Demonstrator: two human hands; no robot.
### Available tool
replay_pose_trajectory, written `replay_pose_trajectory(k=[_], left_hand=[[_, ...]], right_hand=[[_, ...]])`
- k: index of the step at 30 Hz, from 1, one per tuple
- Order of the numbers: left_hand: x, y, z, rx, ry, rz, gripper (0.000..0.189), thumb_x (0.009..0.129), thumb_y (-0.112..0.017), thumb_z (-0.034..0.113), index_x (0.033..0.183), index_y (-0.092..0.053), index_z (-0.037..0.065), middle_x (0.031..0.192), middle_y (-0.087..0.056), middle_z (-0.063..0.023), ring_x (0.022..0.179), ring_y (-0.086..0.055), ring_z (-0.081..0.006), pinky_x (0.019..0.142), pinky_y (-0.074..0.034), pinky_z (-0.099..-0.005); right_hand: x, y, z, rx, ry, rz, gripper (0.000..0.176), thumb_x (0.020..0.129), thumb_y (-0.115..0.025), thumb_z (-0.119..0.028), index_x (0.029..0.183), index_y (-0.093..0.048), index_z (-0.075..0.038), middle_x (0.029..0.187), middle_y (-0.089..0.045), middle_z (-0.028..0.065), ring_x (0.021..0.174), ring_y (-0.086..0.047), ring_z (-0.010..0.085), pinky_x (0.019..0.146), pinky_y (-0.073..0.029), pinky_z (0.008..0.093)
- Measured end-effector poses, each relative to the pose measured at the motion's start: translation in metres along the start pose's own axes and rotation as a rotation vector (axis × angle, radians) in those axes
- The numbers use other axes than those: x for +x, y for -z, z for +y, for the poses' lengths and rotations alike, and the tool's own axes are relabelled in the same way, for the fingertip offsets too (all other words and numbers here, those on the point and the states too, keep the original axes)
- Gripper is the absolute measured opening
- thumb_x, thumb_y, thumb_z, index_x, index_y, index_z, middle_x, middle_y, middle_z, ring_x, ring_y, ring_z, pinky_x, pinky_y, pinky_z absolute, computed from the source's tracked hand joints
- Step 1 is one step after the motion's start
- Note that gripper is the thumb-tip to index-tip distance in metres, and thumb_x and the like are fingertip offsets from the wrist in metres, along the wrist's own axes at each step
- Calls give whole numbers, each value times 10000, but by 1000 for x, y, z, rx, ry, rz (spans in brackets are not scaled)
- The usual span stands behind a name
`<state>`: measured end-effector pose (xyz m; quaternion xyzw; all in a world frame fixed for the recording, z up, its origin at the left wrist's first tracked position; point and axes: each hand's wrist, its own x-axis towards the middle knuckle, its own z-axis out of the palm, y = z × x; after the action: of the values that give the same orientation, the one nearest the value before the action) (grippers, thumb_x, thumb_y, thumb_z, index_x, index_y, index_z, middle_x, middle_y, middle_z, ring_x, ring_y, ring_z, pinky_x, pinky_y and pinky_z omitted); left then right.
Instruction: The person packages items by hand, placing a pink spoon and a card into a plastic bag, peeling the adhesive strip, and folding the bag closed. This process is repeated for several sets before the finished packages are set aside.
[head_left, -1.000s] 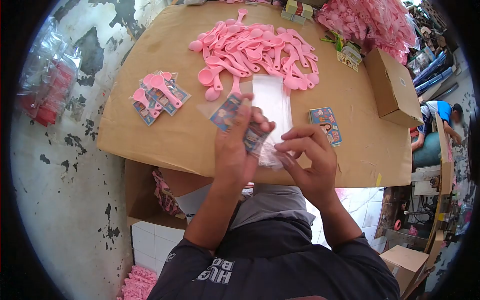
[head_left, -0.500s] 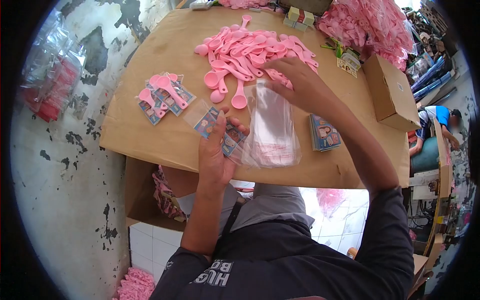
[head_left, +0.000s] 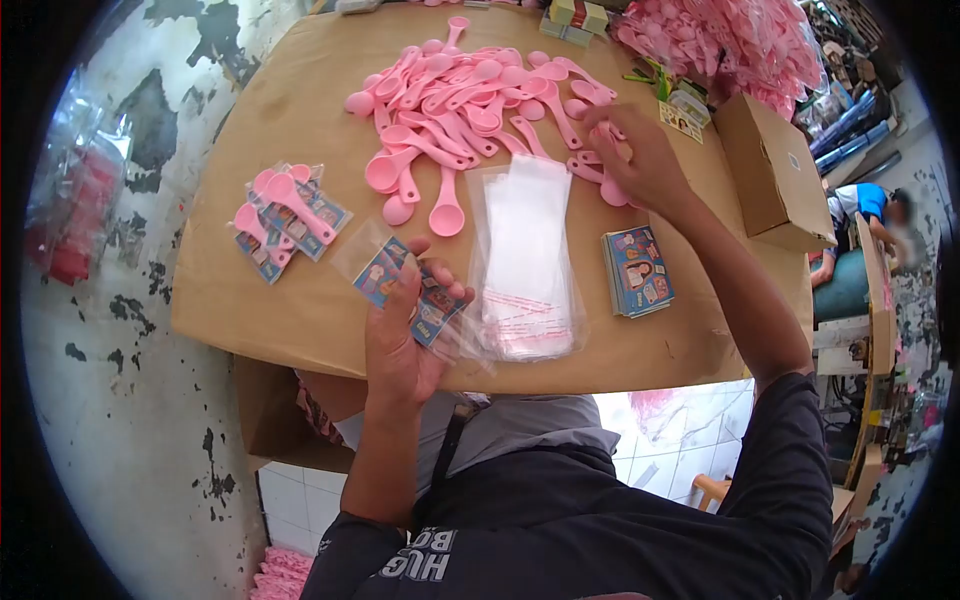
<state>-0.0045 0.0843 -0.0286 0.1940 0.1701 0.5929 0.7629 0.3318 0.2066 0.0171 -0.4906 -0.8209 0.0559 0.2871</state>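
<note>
While the left hand (head_left: 403,335) holds a clear bag with printed cards in it (head_left: 385,275) up over the near edge of the table (head_left: 235,310), the right hand (head_left: 640,165) reaches to the right side of the loose pink spoons (head_left: 455,95). Its fingers are bent, and pink shows among them, but from where I stand I can't tell whether they have closed on a spoon. The left hand's thumb presses across the bag, its fingers curled behind, so the grip is narrow and closed on the plastic.

Those loose spoons lie heaped across the middle of the brown tabletop, and one of them, bowl toward the person, sticks out at the near side. Just below the heap, between the two forearms, lies a flat stack of clear bags (head_left: 525,260) with red markings at their near end. To its right sits a neat stack of blue printed cards (head_left: 640,272). Over on the left, a few filled bags (head_left: 290,215) overlap, pink spoons lying on blue cards.

Near the right edge stands a cardboard box (head_left: 775,175), with a small yellowish card (head_left: 680,120) beside it. Large clear sacks of pink spoons (head_left: 725,45) bulge behind. Off to the right, another person (head_left: 865,205) in blue and white bends forward.
</note>
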Motion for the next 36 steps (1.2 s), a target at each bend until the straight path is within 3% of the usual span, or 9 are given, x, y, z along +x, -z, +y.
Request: replay_pose_trajectory(k=[3, 6, 8, 11, 15, 20, 29, 32, 36], left_hand=[[-1, 1, 0, 27, -3, -3, 393, 1080, -562, 239, 1391, -462, 22, 1026, -616, -88, 959, -654, -186, 942, -572, -402], [-2, -1, 0, 32, -8, 6, 389, 1085, -550, 244, 1394, -460, 26, 1024, -606, -90, 953, -646, -183, 938, -573, -408], [-1, -1, -1, 26, -12, 18, 386, 1087, -545, 243, 1396, -459, 30, 1022, -602, -92, 949, -641, -181, 936, -573, -412], [-1, 1, -2, 35, -33, 25, 380, 1088, -541, 237, 1398, -456, 34, 1020, -599, -93, 943, -640, -181, 933, -574, -414], [-2, -2, -2, 49, -46, 36, 387, 1083, -546, 227, 1402, -450, 29, 1022, -597, -93, 944, -638, -184, 929, -575, -413], [-1, -1, -2, 57, -16, 37, 388, 1079, -551, 211, 1403, -446, 27, 1023, -591, -93, 944, -634, -181, 940, -567, -415], [-2, -3, -4, 69, -35, 20, 388, 1070, -565, 189, 1401, -445, 24, 1017, -585, -79, 932, -627, -161, 952, -557, -409], [-1, -4, -4, 54, -30, 20, 388, 1066, -573, 182, 1397, -448, 25, 1022, -588, -76, 925, -630, -157, 947, -563, -406], [-2, -4, -3, 80, -34, 23, 391, 1057, -590, 176, 1392, -453, 28, 1012, -595, -80, 932, -634, -160, 940, -564, -405]], right_hand=[[29, 5, 15, 32, 29, 174, 402, 933, -685, -330, 1220, -641, -51, 1240, -656, 158, 1200, -587, 349, 1028, -449, 450], [60, -5, 44, -26, -33, 134, 485, 944, -681, -319, 1340, -589, -55, 1349, -598, 154, 1246, -580, 325, 1075, -436, 421], [76, -21, 72, -147, 61, 60, 589, 954, -659, -396, 1418, -543, -52, 1425, -558, 167, 1300, -554, 319, 1116, -414, 403], [78, -31, 95, -6, -63, -74, 640, 981, -596, -493, 1438, -543, -48, 1508, -498, 198, 1354, -517, 343, 1122, -419, 408], [70, -28, 109, 74, 18, -23, 587, 997, -593, -455, 1416, -559, -45, 1460, -558, 173, 1303, -566, 327, 1093, -444, 406], [41, -10, 108, 95, -120, -15, 450, 1033, -585, -310, 1381, -565, -26, 1376, -650, 122, 1257, -616, 244, 1089, -456, 349], [-14, 14, 76, 156, -87, -57, 409, 1044, -598, -215, 1407, -539, -36, 1491, -552, 121, 1345, -554, 244, 1129, -426, 362], [-22, 21, 64, 443, -203, 32, 473, 1061, -558, -343, 1426, -530, -43, 1432, -595, 121, 1307, -578, 246, 1083, -455, 365], [-34, 31, 67, 405, -268, 130, 506, 1085, -513, -388, 1457, -509, -45, 1448, -573, 125, 1323, -560, 237, 1098, -437, 344]])
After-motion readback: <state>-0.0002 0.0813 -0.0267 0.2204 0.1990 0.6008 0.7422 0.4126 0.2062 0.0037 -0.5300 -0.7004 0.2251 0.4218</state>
